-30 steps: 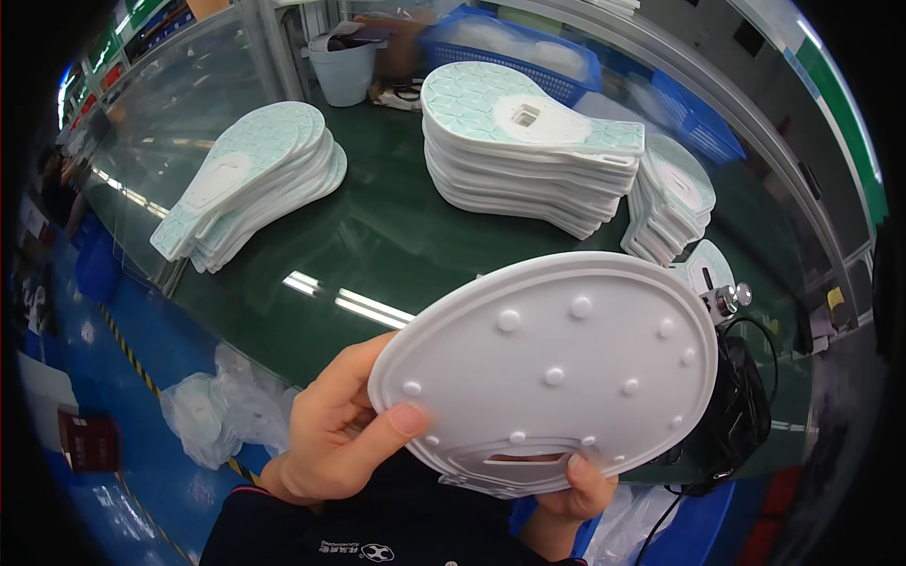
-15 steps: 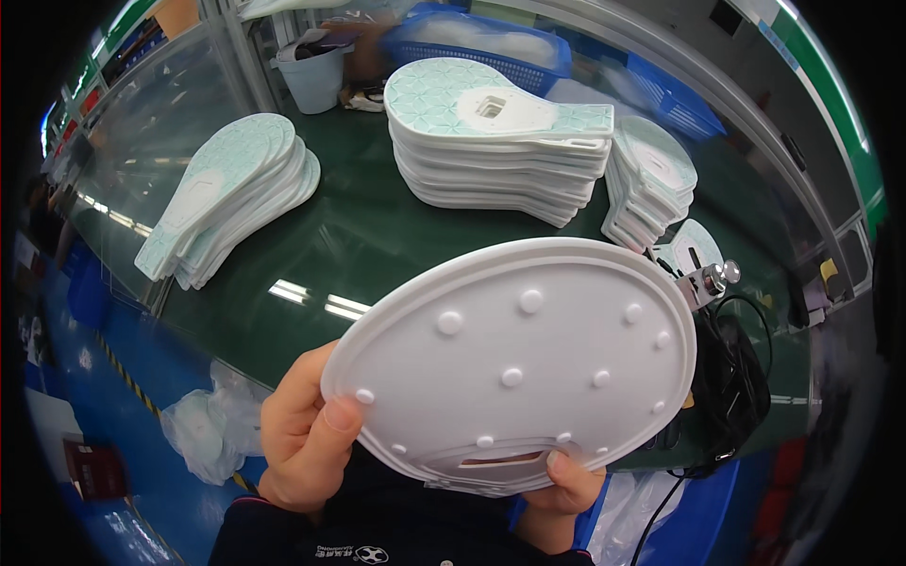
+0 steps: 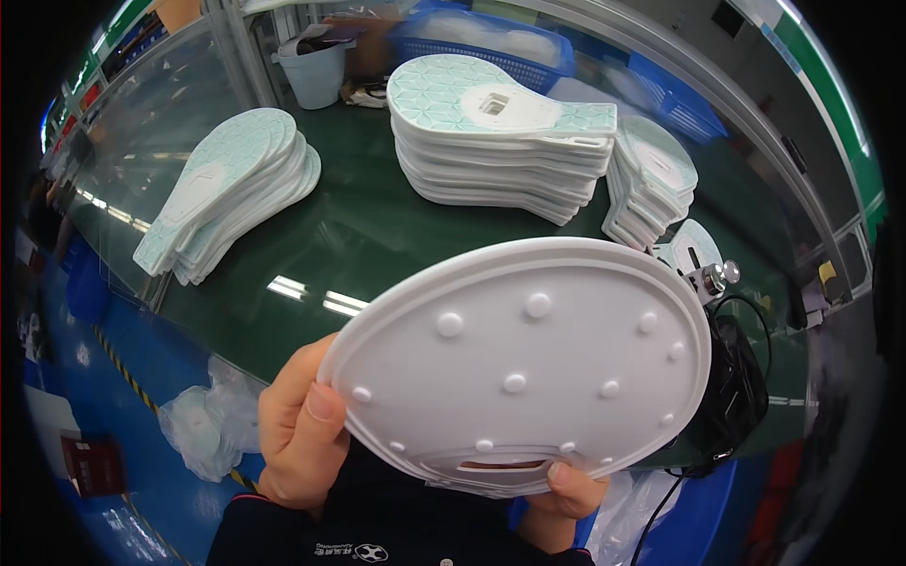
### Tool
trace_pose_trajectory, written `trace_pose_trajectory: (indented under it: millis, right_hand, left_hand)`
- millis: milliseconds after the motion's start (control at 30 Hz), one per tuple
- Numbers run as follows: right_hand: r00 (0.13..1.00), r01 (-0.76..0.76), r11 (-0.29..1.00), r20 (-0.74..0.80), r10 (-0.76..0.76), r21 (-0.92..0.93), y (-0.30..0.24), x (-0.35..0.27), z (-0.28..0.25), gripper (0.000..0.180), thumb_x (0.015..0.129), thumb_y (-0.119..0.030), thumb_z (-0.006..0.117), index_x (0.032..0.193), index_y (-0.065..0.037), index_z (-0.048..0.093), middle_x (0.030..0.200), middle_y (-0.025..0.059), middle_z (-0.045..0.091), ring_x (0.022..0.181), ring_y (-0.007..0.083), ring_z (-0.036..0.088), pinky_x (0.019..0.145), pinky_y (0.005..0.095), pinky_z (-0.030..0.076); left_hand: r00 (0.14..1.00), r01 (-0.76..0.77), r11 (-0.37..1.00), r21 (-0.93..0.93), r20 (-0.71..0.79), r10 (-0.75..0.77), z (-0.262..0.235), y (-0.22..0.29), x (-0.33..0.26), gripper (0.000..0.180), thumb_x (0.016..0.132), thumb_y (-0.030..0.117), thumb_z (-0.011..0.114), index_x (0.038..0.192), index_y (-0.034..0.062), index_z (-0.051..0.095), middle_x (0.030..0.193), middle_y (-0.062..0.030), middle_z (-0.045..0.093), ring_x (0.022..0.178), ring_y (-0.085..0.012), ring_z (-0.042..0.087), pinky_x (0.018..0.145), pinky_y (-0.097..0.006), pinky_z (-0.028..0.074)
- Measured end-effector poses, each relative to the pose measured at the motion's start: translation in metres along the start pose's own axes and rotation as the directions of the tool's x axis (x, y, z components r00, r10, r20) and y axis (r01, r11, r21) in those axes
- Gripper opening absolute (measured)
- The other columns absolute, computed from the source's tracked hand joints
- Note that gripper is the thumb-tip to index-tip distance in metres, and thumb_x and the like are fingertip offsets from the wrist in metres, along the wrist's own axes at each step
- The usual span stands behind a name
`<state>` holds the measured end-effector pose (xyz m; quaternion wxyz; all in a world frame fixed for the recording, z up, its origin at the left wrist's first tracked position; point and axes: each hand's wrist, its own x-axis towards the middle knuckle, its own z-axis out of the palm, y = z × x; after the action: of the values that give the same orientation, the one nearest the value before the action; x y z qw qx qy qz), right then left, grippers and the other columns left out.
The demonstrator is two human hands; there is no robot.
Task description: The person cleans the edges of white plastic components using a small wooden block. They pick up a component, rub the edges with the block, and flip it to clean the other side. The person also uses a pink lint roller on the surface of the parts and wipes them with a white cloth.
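I hold a white oval plastic plate [image 3: 528,363] with several round studs and a slot near its lower edge, close in front of me. My left hand [image 3: 297,424] grips its left rim, thumb on the studded face. My right hand [image 3: 566,491] supports its lower edge from beneath, mostly hidden behind the plate; only a thumb tip and part of the palm show.
On the dark green bench [image 3: 349,236] lie three stacks of white and mint paddle-shaped parts: left [image 3: 226,184], centre [image 3: 491,141], right [image 3: 651,184]. A black device with a cable [image 3: 736,387] sits at the right, a white bucket [image 3: 316,66] and blue baskets [image 3: 491,42] at the back.
The plate has come closer to the camera and a little lower, filling more of the view. Both hands keep the same hold.
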<state>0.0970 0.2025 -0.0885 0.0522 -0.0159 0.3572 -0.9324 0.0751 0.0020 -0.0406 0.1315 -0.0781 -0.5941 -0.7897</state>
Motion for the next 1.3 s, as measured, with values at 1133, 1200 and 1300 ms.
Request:
trace_pose_trajectory:
  millis: [1133, 1200, 1300]
  right_hand:
    - [0.790, -0.121, 0.912, 0.595, -0.150, 0.391, -0.077, 0.111, 0.052, 0.081, 0.078, -0.056, 0.033, 0.129, 0.000, 0.005, 0.133, 0.0228, -0.006, 0.124, 0.0357, -0.004, 0.097, 0.0484, 0.018]
    - [0.846, -0.061, 0.963, 0.525, -0.090, 0.264, -0.089, 0.105, 0.063, 0.081, 0.078, -0.055, 0.034, 0.129, 0.000, 0.003, 0.133, 0.0228, -0.007, 0.124, 0.0334, 0.001, 0.097, 0.0439, 0.021]
    - [0.865, -0.067, 0.990, 0.501, -0.006, 0.127, -0.096, 0.101, 0.062, 0.082, 0.078, -0.053, 0.035, 0.129, 0.000, -0.002, 0.133, 0.0227, -0.006, 0.125, 0.0309, 0.008, 0.097, 0.0392, 0.025]
  left_hand:
    - [0.482, 0.714, 0.667, -0.213, 0.840, -0.248, 0.032, -0.008, -0.020, 0.091, 0.075, 0.061, 0.028, 0.126, -0.0042, -0.009, 0.130, -0.0228, 0.012, 0.121, -0.0302, 0.021, 0.094, -0.044, 0.028]
    - [0.512, 0.710, 0.664, -0.235, 0.820, -0.256, 0.031, -0.006, -0.022, 0.091, 0.075, 0.061, 0.029, 0.125, -0.0039, -0.011, 0.131, -0.0228, 0.011, 0.121, -0.0307, 0.021, 0.094, -0.044, 0.028]
    - [0.537, 0.687, 0.668, -0.287, 0.819, -0.201, 0.027, -0.007, -0.028, 0.093, 0.074, 0.061, 0.030, 0.125, -0.0034, -0.012, 0.131, -0.0229, 0.010, 0.120, -0.0313, 0.024, 0.094, -0.045, 0.028]
